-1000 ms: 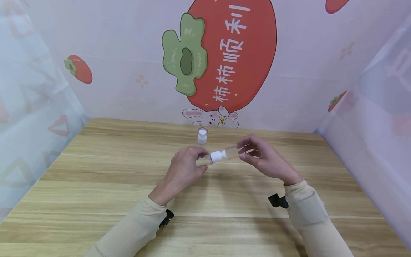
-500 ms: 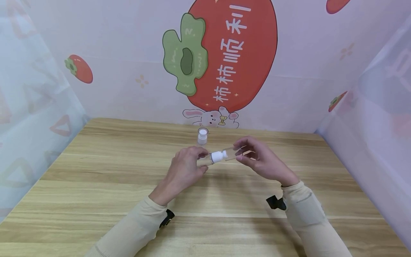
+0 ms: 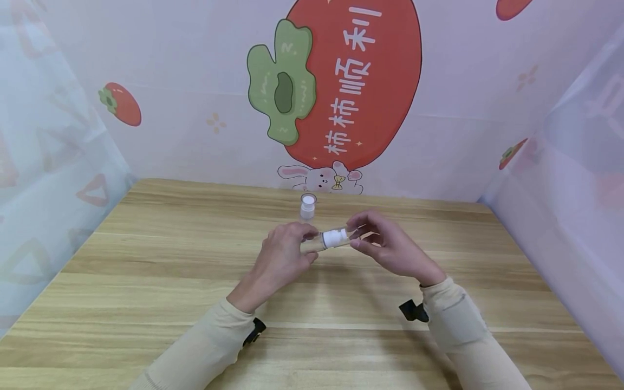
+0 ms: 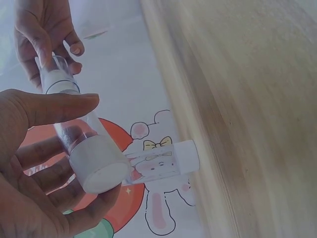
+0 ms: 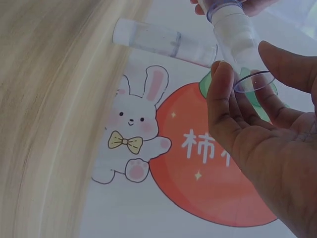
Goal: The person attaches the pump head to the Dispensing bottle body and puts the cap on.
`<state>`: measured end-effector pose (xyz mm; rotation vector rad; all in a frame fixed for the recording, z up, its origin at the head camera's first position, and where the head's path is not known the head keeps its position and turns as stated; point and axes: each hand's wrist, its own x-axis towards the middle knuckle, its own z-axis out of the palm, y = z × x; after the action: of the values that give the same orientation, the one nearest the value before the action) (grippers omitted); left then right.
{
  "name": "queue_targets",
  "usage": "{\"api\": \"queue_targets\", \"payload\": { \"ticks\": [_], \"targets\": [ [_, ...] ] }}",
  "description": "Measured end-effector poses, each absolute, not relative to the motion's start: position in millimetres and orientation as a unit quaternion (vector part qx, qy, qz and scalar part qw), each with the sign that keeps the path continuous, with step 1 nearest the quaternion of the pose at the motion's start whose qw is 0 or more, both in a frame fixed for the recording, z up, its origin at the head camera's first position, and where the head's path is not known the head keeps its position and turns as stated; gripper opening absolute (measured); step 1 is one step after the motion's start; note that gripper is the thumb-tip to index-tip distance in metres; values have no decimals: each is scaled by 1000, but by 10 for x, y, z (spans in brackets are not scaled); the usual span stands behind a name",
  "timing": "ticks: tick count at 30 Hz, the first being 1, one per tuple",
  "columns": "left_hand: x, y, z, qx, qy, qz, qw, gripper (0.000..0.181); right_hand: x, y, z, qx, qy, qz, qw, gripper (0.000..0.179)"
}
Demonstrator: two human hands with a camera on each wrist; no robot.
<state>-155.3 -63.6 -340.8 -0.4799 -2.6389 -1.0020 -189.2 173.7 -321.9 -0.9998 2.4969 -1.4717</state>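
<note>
My left hand point(image 3: 285, 252) grips a clear bottle point(image 3: 312, 245) with a white pump top, tilted sideways above the table. In the left wrist view, the bottle's white base point(image 4: 101, 171) points toward the camera, thumb on one side and fingers curled round the other. Fingers and thumb of my right hand point(image 3: 390, 246) pinch a clear cap point(image 5: 242, 62) by its outer end. The cap surrounds the white pump top, its far rim near the bottle's collar. A second clear bottle point(image 3: 307, 208) with a white base stands upright behind my left hand.
The wooden table point(image 3: 195, 281) extends round both hands. A printed cloth point(image 3: 185, 108) with a persimmon and rabbit hangs behind its back edge, and more cloth lines both sides. Black camera mounts point(image 3: 413, 310) sit at the wrists.
My right hand has moved left and slightly down, bringing the clear cap further over the white pump top. My left hand and its bottle have barely moved; the standing bottle is in place.
</note>
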Motion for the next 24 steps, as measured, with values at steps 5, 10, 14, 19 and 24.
{"api": "queue_targets", "payload": {
  "ticks": [5, 10, 14, 19, 24],
  "targets": [
    [-1545, -628, -3399, -172, -910, -352, 133, 35, -1881, 1699, -3242, -333, 813, -476, 31, 27],
    [-1535, -619, -3392, -175, -910, -355, 125, 35, -1870, 1665, -3263, -332, 818, -468, 29, 28],
    [-1532, -612, -3388, -175, -910, -355, 123, 35, -1869, 1645, -3276, -327, 823, -464, 25, 29],
    [-1531, -613, -3395, -182, -910, -349, 129, 34, -1866, 1626, -3293, -325, 824, -464, 12, 29],
    [-1542, -624, -3419, -199, -904, -355, 136, 32, -1856, 1601, -3300, -324, 825, -462, 0, 29]
  ]
}}
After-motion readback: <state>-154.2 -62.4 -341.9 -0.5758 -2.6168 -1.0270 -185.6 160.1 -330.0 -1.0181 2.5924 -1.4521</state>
